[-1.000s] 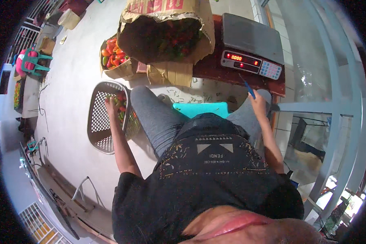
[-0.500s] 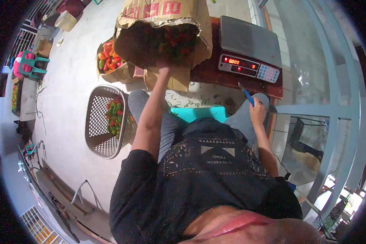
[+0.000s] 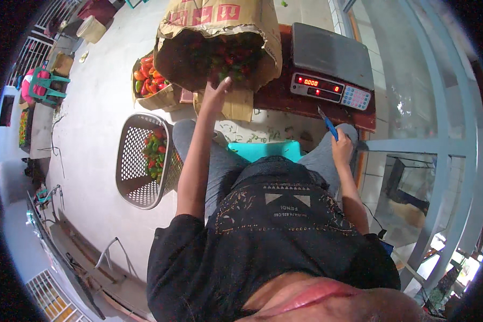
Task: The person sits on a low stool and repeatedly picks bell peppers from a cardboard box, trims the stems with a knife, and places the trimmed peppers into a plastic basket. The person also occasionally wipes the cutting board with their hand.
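Observation:
A large brown paper sack [image 3: 220, 33] lies on its side with its torn mouth toward me. Red and green peppers [image 3: 233, 61] show in the shadow inside. My left hand [image 3: 216, 92] is at the lower lip of that mouth, thumb apart from the fingers; no pepper can be made out in it. The fingertips are partly lost in shadow. In my right hand [image 3: 342, 146], above my right knee, is a slim blue-handled tool [image 3: 329, 126] with a pointed metal tip directed away from me. Its exact kind is unclear.
On the dark red low table [image 3: 327, 115] stands a digital scale [image 3: 333, 59]. A smaller paper sack of peppers [image 3: 151, 80] is left of the large one. Left of my knee, a plastic basket [image 3: 126, 161] holds red and green peppers. Glass framing [image 3: 402, 146] stands at right.
My left hand has drawn back from inside the large sack to its mouth, so the thumb now shows. My right hand keeps hold of the blue-handled tool. The view has shifted slightly.

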{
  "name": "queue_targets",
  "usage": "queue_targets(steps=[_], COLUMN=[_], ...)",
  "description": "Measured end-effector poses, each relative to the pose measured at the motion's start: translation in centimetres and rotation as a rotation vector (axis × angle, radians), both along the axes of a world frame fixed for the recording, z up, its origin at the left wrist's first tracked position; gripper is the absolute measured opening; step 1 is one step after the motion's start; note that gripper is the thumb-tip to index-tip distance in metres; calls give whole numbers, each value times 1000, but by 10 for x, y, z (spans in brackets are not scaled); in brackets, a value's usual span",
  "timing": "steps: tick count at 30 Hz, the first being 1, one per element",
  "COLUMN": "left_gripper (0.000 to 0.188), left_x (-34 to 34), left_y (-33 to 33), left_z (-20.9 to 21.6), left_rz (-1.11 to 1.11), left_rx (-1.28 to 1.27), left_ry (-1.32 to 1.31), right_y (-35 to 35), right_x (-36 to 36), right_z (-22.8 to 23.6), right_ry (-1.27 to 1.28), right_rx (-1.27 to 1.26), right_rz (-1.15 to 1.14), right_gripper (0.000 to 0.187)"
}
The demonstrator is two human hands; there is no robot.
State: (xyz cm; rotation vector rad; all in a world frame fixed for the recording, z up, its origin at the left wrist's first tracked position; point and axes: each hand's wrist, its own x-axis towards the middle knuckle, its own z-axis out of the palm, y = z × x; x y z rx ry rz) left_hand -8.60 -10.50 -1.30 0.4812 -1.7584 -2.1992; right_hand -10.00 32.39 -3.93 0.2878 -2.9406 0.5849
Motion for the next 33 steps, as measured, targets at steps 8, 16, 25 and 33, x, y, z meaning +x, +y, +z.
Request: queue_targets(steps=[8,16,25,33], left_gripper=[45,35,23,22], left_x=[44,54,63,72], left_y=[24,46,81,95], left_z=[43,66,57,64], left_rz=[-186,-36,13,41], left_rx=[364,-71,-30,19], left_ry=[71,141,167,158], right_y=[-27,-124,-160,-166], right_x=[7,22,15,13], right_z=[13,60,63,45], right_ry=[-65,-88,-77,-46], right_rx=[-234,-481,-391,-498], right_rz=[-13,473,540,536], right_gripper=[21,21,19,19])
